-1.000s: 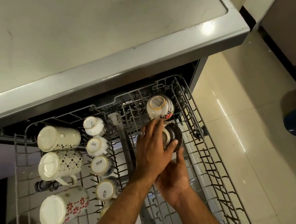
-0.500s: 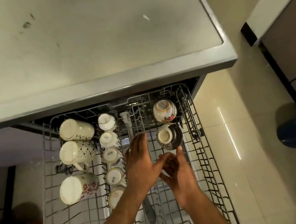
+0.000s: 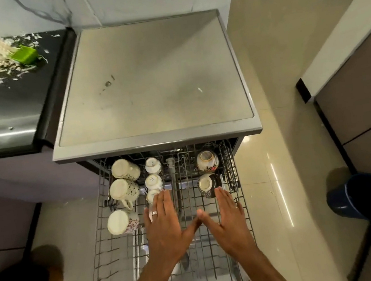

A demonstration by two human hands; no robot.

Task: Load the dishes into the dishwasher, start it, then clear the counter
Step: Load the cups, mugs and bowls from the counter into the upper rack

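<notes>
Two hands hover flat over the pulled-out upper rack (image 3: 105, 257): the left grip (image 3: 167, 227) and right grip (image 3: 230, 219) both spread, fingers straight, holding nothing, thumb tips about touching. Above the rack, the grey dishwasher top (image 3: 148, 79) is bare; a dark bench (image 3: 4, 100) at its left edge carries a green sponge (image 3: 24, 55) amid suds. A blue bucket (image 3: 362, 197) stands on the tiled floor. Three mugs (image 3: 122, 191) lie along the rack's left edge, small cups (image 3: 154, 180) beside them, two patterned bowls (image 3: 207, 172) near its right edge.
</notes>
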